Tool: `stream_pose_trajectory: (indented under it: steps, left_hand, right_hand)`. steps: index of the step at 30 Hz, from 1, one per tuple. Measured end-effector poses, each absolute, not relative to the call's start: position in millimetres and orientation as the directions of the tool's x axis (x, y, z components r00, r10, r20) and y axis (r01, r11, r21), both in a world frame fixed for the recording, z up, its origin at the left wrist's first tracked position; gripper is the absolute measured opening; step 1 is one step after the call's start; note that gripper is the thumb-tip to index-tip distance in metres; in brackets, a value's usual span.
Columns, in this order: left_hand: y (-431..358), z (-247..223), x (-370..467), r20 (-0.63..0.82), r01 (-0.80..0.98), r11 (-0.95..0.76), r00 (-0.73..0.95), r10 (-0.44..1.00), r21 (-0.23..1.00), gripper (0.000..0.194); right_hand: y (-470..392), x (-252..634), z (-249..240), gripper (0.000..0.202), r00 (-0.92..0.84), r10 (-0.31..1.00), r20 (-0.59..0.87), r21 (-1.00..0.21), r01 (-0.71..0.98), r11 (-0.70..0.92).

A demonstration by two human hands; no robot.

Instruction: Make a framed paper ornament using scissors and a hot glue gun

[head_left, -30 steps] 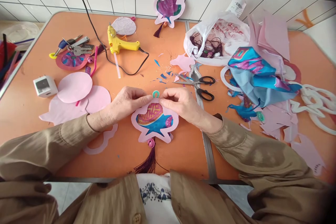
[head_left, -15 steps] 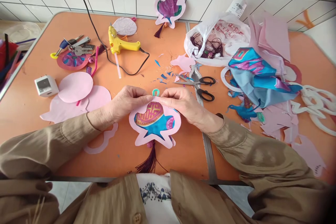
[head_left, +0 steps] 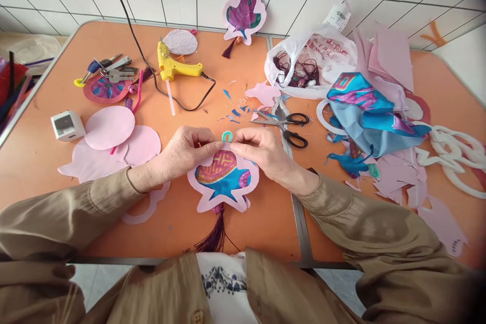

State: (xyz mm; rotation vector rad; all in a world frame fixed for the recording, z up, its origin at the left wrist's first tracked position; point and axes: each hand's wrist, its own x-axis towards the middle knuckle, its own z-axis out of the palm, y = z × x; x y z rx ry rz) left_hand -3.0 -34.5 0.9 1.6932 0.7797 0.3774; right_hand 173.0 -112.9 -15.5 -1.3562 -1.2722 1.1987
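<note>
Between my hands is a fish-shaped hanging ornament (head_left: pixel 205 200), a pink cut-out edge around blue and magenta patterned cloth. My left hand (head_left: pixel 192 149) pinches its top edge from the left. My right hand (head_left: pixel 261 149) pinches the same edge from the right, thumbs close together. A green loop (head_left: pixel 227 136) stands up between my fingertips. From the bottom hangs a dark purple tassel (head_left: pixel 216 230), spread toward the table's front edge. The ornament's upper corners are partly hidden by my fingers.
Beyond my hands lie black-handled scissors (head_left: pixel 292 126), a yellow glue gun (head_left: pixel 176 66) and its cord. Pink discs (head_left: pixel 110 126) and a white charger (head_left: pixel 67 125) are at left. Blue cloth (head_left: pixel 379 116), pink scraps and a plastic bag (head_left: pixel 334 50) crowd the right. Another ornament (head_left: pixel 245 14) leans on the wall.
My grip stays at the ornament's top edge, with small finger shifts only. The green loop shows slightly lower, and the whole view has tilted a little.
</note>
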Motion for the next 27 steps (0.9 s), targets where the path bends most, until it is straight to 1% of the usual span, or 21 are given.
stream_pose_trajectory:
  steps: [6, 8, 12, 15, 17, 19, 21, 23, 25, 27]
  left_hand:
    - [-34.7, 1.0, -3.1, -0.176, 0.307, -0.083, 0.724, 0.667, 0.948, 0.035]
    - [-35.1, 2.4, -2.7, -0.175, 0.308, -0.086, 0.724, 0.667, 0.948, 0.036]
    - [-34.2, 2.4, -3.0, -0.183, 0.296, -0.07, 0.742, 0.644, 0.953, 0.046]
    - [-31.0, -0.3, -5.8, -0.2, 0.293, -0.044, 0.746, 0.635, 0.955, 0.053]
    - [-28.9, -1.8, -8.0, -0.215, 0.302, -0.033, 0.747, 0.629, 0.953, 0.051]
    - [-27.8, -2.3, -9.5, -0.242, 0.323, -0.021, 0.751, 0.615, 0.946, 0.045]
    - [-27.9, -1.9, -10.0, -0.274, 0.345, -0.001, 0.748, 0.605, 0.939, 0.039]
    - [-28.9, -1.0, -9.4, -0.292, 0.359, 0.013, 0.737, 0.609, 0.933, 0.037]
    - [-30.0, -0.3, -8.2, -0.29, 0.367, 0.003, 0.73, 0.619, 0.93, 0.037]
    - [-30.7, 0.2, -6.9, -0.278, 0.366, -0.016, 0.734, 0.62, 0.931, 0.037]
  right_hand:
    - [-113.9, 174.0, -15.1, 0.039, -0.03, 0.995, -0.093, -0.993, 0.072, -0.09]
    - [-114.4, 174.2, -14.5, 0.038, -0.029, 0.996, -0.083, -0.993, 0.086, -0.08]
    - [-114.9, 173.7, -14.3, 0.031, 0.014, 0.999, -0.047, -0.987, 0.156, -0.049]
    - [-115.0, 173.8, -16.0, 0.03, 0.028, 0.998, -0.049, -0.99, 0.13, -0.052]
    - [-114.7, 174.0, -17.9, 0.029, 0.042, 0.997, -0.059, -0.992, 0.107, -0.063]
    - [-114.1, 174.1, -20.1, 0.028, 0.066, 0.995, -0.069, -0.994, 0.079, -0.075]
    - [-113.3, 174.2, -21.9, 0.031, 0.082, 0.995, -0.062, -0.997, 0.03, -0.065]
    - [-112.8, 174.4, -22.7, 0.038, 0.078, 0.996, -0.036, -0.999, -0.008, -0.036]
    - [-112.8, 174.4, -22.1, 0.039, 0.063, 0.998, -0.017, -1.0, 0.015, -0.018]
    - [-113.3, 174.1, -20.6, 0.037, 0.069, 0.997, -0.016, -0.996, 0.089, -0.022]
